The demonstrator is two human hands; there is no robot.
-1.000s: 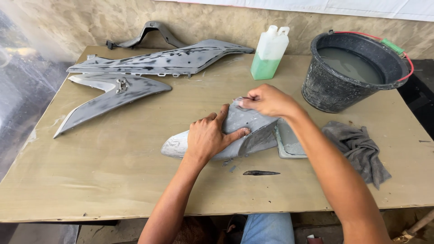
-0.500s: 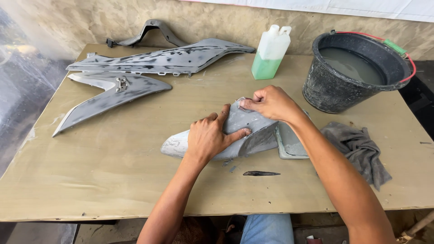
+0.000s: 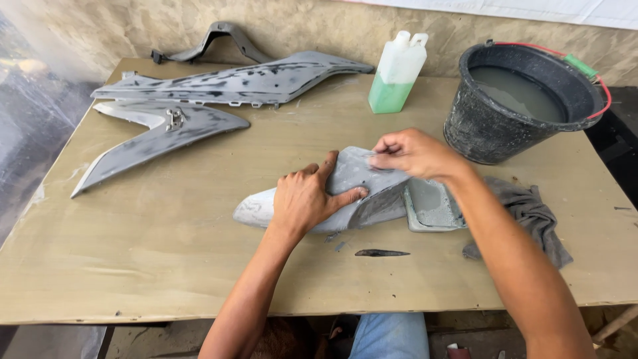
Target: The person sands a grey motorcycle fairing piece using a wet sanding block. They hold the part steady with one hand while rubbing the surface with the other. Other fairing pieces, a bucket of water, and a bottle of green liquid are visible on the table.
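Observation:
A small grey curved body panel point(image 3: 379, 193) lies on the wooden table point(image 3: 166, 252), a little right of centre. My left hand point(image 3: 306, 196) lies flat on its left half and holds it down, thumb hooked over the edge. My right hand point(image 3: 415, 153) rests on the panel's raised top edge, fingers pinched on a small grey sheet pressed against the surface. The sheet is mostly hidden under the fingers.
A shallow grey square tray point(image 3: 428, 206) and a grey rag point(image 3: 535, 216) lie right of the panel. A black bucket point(image 3: 478, 133) of cloudy water stands at the back right, beside a white bottle point(image 3: 397, 73) of green liquid. Two long grey panels point(image 3: 232, 83) point(image 3: 159, 136) lie at the back left. A dark sliver point(image 3: 381, 252) lies in front.
My right hand has slid a little to the right along the panel's top edge. My left hand stays pressed on the panel.

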